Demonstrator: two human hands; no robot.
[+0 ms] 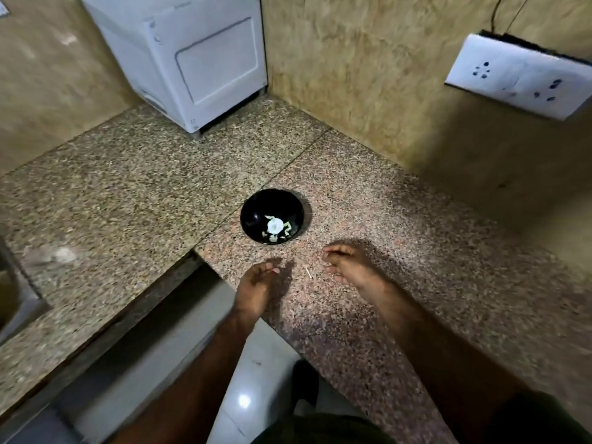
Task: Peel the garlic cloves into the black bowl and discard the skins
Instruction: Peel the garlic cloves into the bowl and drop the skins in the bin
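The black bowl (272,200) stands on the speckled granite counter (368,315), a little beyond both hands. A pale garlic bulb (275,225) and bits of skin lie inside it. My left hand (258,285) hovers over the counter's inner corner, fingers loosely curled, holding nothing that I can see. My right hand (349,265) hangs to the right of it, fingers bent and relaxed, also holding nothing visible. A thin pale sliver (309,273) lies on the counter between the two hands.
A white appliance (192,62) sits in the back corner against the tiled wall. A white socket plate (519,75) hangs on the right wall. A sink edge (12,299) shows at the far left. Floor tiles (250,395) lie below.
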